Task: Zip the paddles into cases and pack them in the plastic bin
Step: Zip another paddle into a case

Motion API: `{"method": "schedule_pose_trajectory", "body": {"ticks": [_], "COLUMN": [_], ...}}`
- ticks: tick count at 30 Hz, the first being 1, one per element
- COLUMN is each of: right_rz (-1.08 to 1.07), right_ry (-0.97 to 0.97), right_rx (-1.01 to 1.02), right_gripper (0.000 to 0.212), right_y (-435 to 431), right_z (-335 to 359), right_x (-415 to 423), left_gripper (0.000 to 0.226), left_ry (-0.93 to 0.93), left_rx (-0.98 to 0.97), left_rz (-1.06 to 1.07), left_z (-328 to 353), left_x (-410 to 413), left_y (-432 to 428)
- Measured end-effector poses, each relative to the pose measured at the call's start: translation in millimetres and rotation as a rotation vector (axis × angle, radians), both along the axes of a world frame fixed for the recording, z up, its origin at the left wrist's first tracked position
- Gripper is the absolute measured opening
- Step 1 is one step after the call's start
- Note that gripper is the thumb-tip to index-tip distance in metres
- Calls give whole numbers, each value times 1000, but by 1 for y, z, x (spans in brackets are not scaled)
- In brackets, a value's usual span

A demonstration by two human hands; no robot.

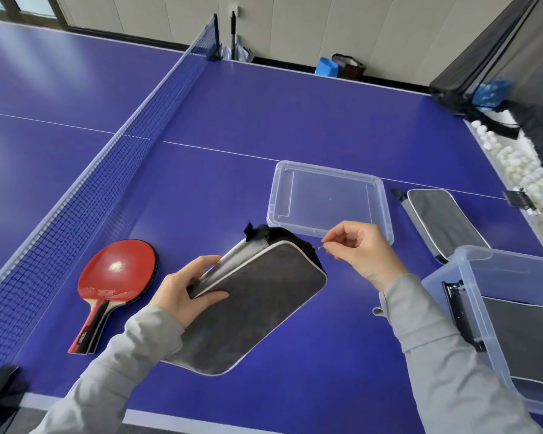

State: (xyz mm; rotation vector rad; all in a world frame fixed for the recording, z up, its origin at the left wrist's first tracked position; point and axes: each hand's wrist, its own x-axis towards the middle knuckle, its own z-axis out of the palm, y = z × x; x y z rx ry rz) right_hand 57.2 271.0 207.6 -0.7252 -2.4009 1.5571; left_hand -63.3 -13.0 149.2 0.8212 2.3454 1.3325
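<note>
Hands both occupied: we note the left hand [185, 292] gripping the grey paddle case [254, 308] by its edge, tilted over the table [295, 120]. The right hand [364, 249] pinches the zipper pull [322, 249]. Red paddles [116, 277] lie beside the net [107, 170]. The plastic bin [499, 253] at right holds another case [530, 333].

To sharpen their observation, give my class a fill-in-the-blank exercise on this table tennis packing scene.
1. The right hand pinches the ____ of the grey case held by the left hand.
2. The paddles beside the net show a ____ face.
3. A second case already lies inside the plastic ____.
Missing words: zipper pull; red; bin.
</note>
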Motion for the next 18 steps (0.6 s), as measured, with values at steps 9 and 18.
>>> {"method": "schedule_pose_trajectory", "body": {"ticks": [9,18], "right_rz": [-93,-32], "right_ry": [-13,-46], "right_rx": [-90,112], "right_gripper": [26,20], "right_y": [-1,2], "right_z": [-26,-25], "right_x": [16,10], "left_gripper": [41,37], "left_ry": [-455,-648], "left_rx": [354,331], "left_rz": [149,103], "left_z": [14,13], "left_x": [-10,-11], "left_y": [-4,2]}}
